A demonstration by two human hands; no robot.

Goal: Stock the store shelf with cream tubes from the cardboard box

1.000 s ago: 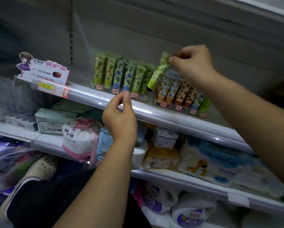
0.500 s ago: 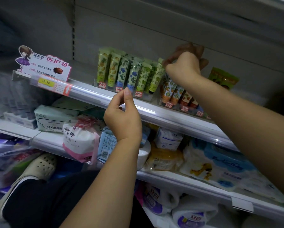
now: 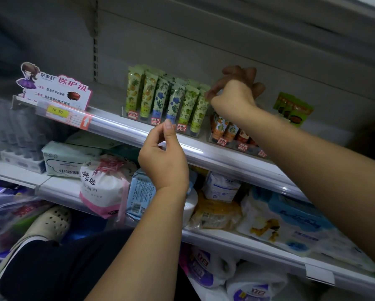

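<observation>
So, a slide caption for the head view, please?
Right hand at the rightmost green cream tube; left hand hovers before the shelf rail.

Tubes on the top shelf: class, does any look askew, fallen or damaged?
Nothing stands out. The tubes stand upright in rows in clear trays; the right hand is at the end green one's top. Those behind the arm are partly hidden.

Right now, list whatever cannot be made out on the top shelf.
Head view only.
- Right hand: its back hides the fingertips, so its grip is unclear.
- Orange tubes: tops behind the right wrist.
- Price stickers: too small to read.
- Cardboard box: outside the frame.
</observation>
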